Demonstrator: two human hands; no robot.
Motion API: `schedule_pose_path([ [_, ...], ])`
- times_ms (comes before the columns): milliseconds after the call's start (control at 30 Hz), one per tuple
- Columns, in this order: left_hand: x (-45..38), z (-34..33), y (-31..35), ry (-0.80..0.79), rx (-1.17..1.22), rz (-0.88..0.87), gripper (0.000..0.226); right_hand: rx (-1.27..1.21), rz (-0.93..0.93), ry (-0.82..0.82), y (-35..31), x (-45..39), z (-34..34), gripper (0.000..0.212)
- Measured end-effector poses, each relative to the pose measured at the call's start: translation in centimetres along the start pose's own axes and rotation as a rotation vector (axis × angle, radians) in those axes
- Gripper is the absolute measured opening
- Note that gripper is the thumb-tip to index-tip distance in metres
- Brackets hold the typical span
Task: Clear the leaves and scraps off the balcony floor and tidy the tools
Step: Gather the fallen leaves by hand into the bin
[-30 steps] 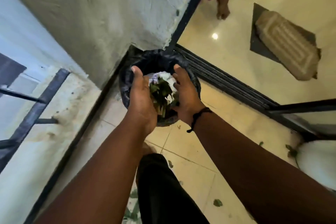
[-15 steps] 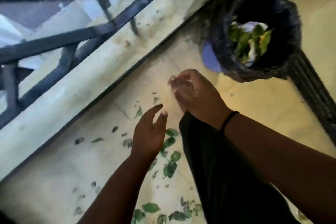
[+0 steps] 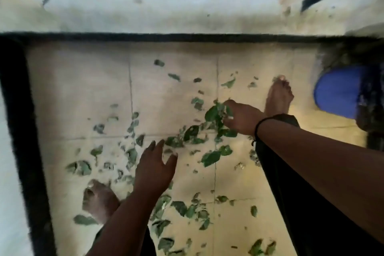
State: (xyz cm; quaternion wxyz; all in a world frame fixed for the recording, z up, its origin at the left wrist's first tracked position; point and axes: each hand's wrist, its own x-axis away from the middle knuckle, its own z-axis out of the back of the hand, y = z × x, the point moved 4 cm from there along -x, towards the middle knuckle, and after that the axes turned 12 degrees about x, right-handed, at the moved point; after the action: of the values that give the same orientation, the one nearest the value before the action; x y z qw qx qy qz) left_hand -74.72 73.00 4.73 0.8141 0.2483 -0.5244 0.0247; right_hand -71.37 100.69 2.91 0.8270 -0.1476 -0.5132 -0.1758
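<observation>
Green leaves (image 3: 211, 158) and small scraps lie scattered over the pale tiled balcony floor (image 3: 83, 89). My right hand (image 3: 242, 117) is down among them at the middle right, its fingers curled round a small bunch of leaves (image 3: 216, 113). My left hand (image 3: 154, 169) hovers lower and to the left with its fingers spread, holding nothing, just above the floor. The blue bin with a black bag (image 3: 340, 91) shows at the right edge, partly cut off. The picture is blurred.
My two bare feet stand on the tiles, one at lower left (image 3: 97, 199), one at upper right (image 3: 278, 95). A white ledge (image 3: 166, 6) with a dark railing above runs along the top. A dark border strip (image 3: 18, 131) frames the floor at left.
Both hands left the bin, where they dropped leaves, and came down to the floor. My view swung from the bin to the tiles. My right hand now grips a fresh bunch of leaves.
</observation>
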Motion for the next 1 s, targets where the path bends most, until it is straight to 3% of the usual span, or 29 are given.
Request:
schedule_pose_path([
  [167,3.9,0.8,-7.6,-0.06,-0.066,0.046,0.072,0.183,-0.074,-0.082,-5.8,1.5,-3.8,0.072],
  [267,4.9,3.4,-9.5,-0.164,-0.228,0.012,0.079,0.043,-0.172,-0.011,-9.4,4.8,-6.0,0.071],
  [367,5.9,6.2,-9.8,-0.097,-0.202,-0.097,0.075,-0.16,-0.297,0.069,-13.5,8.7,-9.6,0.068],
  [600,8.0,1.2,-12.6,-0.045,-0.248,-0.045,0.078,-0.219,-0.165,0.032,-19.5,7.8,-17.8,0.071],
  [767,6.1,-6.0,-11.2,-0.013,-0.31,0.0,0.075,-0.171,-0.052,0.059,-14.7,5.2,-19.1,0.068],
  [1000,1.2,-16.8,-6.9,-0.086,-0.403,-0.05,0.074,-0.043,-0.079,0.103,1.4,3.9,-19.4,0.059],
])
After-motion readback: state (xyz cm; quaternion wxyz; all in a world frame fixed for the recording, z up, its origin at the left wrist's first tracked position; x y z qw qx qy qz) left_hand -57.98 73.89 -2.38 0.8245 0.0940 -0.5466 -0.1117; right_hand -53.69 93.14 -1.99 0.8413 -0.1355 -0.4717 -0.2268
